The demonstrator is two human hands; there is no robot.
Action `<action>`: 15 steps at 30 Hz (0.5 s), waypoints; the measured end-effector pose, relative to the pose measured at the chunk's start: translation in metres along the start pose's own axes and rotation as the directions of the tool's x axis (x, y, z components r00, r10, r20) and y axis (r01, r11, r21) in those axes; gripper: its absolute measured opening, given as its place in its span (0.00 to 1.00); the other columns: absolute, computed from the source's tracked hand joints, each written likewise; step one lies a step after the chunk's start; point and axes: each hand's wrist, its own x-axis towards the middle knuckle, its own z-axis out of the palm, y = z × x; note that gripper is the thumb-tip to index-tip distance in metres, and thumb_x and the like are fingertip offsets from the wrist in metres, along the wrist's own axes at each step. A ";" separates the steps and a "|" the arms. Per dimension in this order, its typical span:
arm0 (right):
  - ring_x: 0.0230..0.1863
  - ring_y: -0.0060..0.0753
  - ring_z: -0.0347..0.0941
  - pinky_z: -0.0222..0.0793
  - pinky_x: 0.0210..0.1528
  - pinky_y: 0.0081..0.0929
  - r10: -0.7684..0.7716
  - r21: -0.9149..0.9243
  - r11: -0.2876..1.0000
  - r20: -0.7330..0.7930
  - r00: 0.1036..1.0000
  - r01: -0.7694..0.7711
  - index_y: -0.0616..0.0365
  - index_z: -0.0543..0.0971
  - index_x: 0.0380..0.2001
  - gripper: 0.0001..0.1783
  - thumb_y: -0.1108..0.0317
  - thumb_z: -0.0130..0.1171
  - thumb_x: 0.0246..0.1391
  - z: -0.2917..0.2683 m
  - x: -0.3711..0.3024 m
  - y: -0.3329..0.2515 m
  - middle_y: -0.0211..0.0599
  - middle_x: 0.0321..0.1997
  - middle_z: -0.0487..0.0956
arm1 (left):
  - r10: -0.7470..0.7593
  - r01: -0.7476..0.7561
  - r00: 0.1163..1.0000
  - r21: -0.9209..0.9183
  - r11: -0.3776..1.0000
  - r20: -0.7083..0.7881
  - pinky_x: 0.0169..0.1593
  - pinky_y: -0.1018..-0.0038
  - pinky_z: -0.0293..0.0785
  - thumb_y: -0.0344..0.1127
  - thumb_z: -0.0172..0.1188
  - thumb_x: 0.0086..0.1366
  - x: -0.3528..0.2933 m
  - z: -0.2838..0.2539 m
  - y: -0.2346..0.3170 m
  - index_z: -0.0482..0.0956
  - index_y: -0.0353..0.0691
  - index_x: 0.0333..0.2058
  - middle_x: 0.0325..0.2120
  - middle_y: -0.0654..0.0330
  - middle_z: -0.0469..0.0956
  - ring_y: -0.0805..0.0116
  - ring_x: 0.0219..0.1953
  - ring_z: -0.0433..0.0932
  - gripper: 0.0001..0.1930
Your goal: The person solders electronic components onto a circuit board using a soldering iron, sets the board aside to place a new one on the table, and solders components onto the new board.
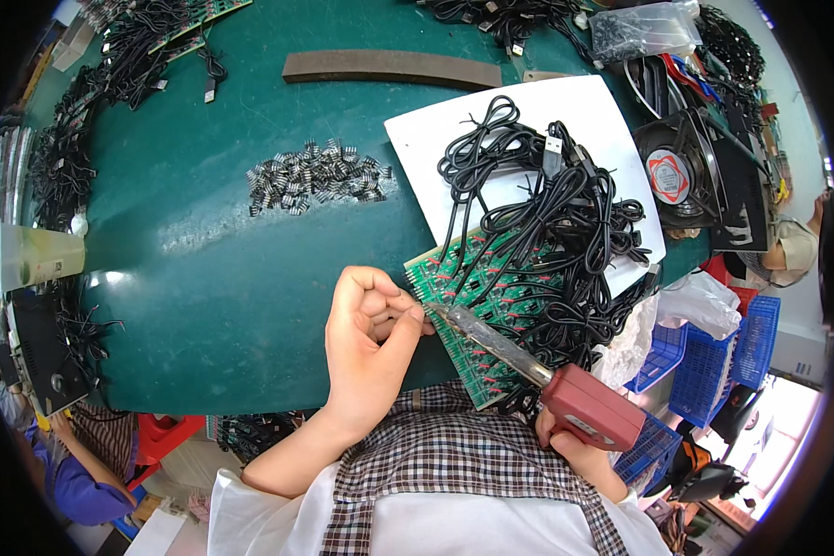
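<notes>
My right hand (579,452) is closed round the red handle of a soldering iron (595,406). Its long metal barrel slants up to the left, and the tip is at the left edge of a green circuit board panel (477,371). At that same edge my left hand (366,334) is closed in a pinch, thumb against fingers; whatever it grips is too small to make out. Small pin-like metal parts line the panel's left edge. Bundled black USB cables (574,218) lie over the panel's right part and across a white sheet (417,139) beneath.
A pile of small metal connectors (315,178) lies on the green table (204,324). Beyond it rests a brown bar (389,69). A round fan-like unit (669,176) stands at right, blue crates (704,380) below it. More cables (65,167) and a plastic cup (42,255) line the left edge.
</notes>
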 end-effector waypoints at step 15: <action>0.25 0.25 0.74 0.69 0.33 0.23 -0.170 -0.220 0.962 -0.031 0.985 0.159 0.68 0.66 0.49 0.36 0.63 0.67 0.36 0.000 -0.005 0.003 0.27 0.21 0.76 | 0.049 -0.049 0.999 0.038 0.998 -0.011 0.32 0.80 0.72 0.17 0.48 0.57 0.001 0.003 -0.002 0.59 0.39 0.35 0.26 0.62 0.70 0.77 0.26 0.71 0.11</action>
